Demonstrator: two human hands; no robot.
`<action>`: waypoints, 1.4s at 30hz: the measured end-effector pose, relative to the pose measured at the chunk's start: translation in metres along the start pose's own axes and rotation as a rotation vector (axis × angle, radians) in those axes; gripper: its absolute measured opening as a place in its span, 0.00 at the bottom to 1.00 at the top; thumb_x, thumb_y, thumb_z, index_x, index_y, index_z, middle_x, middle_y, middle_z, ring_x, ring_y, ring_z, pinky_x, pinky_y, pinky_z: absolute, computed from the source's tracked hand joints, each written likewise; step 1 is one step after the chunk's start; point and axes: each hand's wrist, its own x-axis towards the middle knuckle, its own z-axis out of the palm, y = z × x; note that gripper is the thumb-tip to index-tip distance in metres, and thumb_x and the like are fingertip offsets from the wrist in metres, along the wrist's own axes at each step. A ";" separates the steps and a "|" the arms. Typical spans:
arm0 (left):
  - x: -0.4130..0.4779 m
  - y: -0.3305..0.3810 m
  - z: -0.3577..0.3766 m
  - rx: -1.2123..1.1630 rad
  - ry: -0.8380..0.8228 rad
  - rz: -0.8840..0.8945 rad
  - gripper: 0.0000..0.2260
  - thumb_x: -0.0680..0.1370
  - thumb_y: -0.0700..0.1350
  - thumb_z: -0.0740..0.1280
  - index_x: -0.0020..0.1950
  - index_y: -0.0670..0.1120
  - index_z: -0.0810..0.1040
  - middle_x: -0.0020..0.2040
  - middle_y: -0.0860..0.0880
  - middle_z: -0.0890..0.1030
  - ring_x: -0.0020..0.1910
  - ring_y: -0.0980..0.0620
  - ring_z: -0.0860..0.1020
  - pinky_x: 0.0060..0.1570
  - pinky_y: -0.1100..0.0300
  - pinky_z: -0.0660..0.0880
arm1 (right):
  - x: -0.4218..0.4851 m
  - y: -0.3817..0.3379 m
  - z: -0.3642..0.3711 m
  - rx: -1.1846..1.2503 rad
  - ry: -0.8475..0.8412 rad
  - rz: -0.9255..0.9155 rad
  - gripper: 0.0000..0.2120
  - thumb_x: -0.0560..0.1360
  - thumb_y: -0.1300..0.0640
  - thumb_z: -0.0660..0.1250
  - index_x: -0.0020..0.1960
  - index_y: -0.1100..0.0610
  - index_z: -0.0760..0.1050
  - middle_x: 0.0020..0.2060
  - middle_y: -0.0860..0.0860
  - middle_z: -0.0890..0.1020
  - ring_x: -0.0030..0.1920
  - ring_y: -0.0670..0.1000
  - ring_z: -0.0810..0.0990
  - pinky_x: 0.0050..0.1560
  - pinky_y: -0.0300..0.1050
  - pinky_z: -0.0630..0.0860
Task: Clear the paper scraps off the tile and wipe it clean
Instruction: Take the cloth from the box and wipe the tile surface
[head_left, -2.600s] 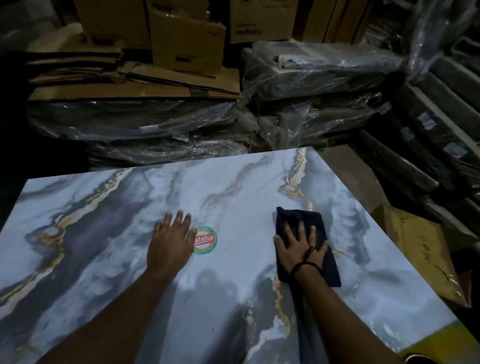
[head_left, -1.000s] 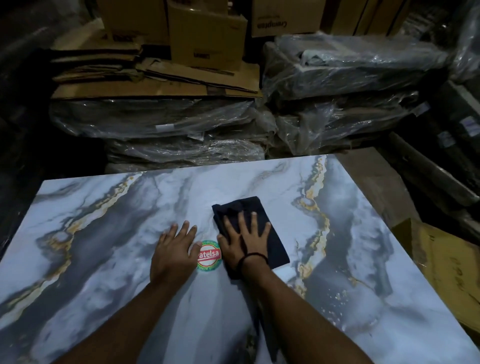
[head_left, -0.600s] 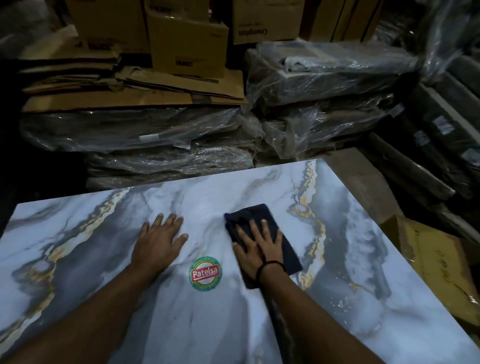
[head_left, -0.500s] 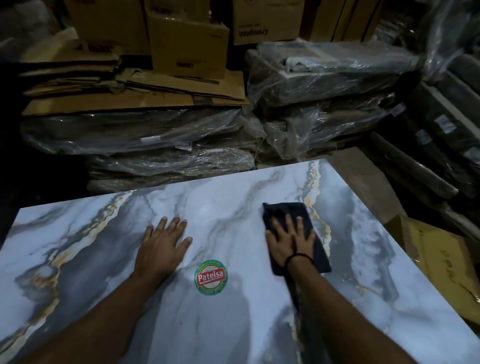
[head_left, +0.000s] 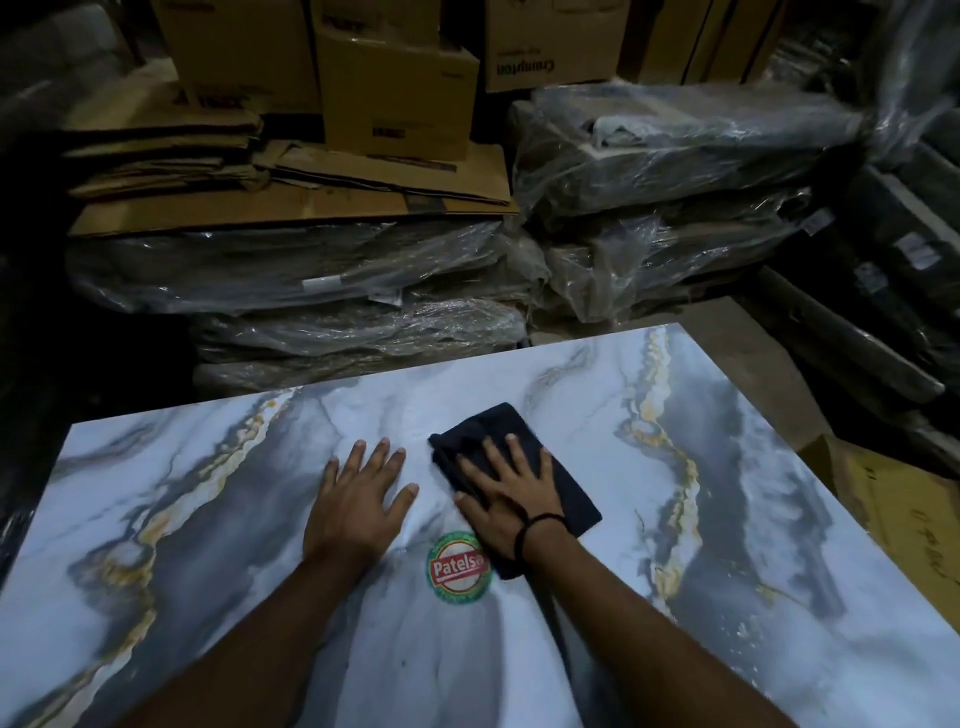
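A large glossy marble-patterned tile (head_left: 753, 545) with grey and gold veins lies flat before me. My right hand (head_left: 511, 496) presses flat, fingers spread, on a dark folded cloth (head_left: 566, 483) near the tile's middle. My left hand (head_left: 358, 499) rests flat on the bare tile just left of the cloth. A round red and green sticker (head_left: 460, 569) sits on the tile just below my right hand. I see no paper scraps on the tile.
Plastic-wrapped stacks (head_left: 322, 270) and flattened cardboard (head_left: 291, 208) stand just behind the tile's far edge. Cardboard boxes (head_left: 400, 93) are piled further back. A yellow-brown carton (head_left: 904, 525) lies beside the tile's right edge, with dark packed slabs (head_left: 893, 291) beyond it.
My right hand has slid the cloth back left across the tile, close to my left hand and the sticker. My left hand stays flat on the tile.
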 end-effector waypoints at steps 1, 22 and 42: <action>0.000 0.000 -0.001 -0.008 -0.002 0.004 0.36 0.71 0.66 0.38 0.76 0.55 0.59 0.77 0.54 0.58 0.77 0.51 0.52 0.74 0.50 0.46 | 0.003 0.017 0.000 0.020 0.037 0.085 0.27 0.77 0.34 0.47 0.75 0.34 0.49 0.79 0.47 0.48 0.78 0.56 0.43 0.72 0.68 0.40; 0.003 -0.004 -0.002 -0.005 -0.012 0.020 0.34 0.72 0.66 0.42 0.73 0.54 0.66 0.75 0.53 0.63 0.75 0.50 0.59 0.72 0.50 0.53 | 0.032 0.093 -0.015 0.110 0.030 0.506 0.26 0.78 0.35 0.46 0.75 0.34 0.47 0.79 0.45 0.45 0.78 0.55 0.42 0.72 0.69 0.42; 0.035 -0.020 -0.009 -0.157 -0.042 0.017 0.30 0.75 0.61 0.48 0.75 0.50 0.63 0.76 0.52 0.60 0.77 0.53 0.53 0.74 0.56 0.45 | 0.057 0.045 -0.017 0.095 0.032 0.378 0.26 0.78 0.35 0.48 0.75 0.35 0.49 0.79 0.45 0.47 0.78 0.55 0.42 0.72 0.69 0.42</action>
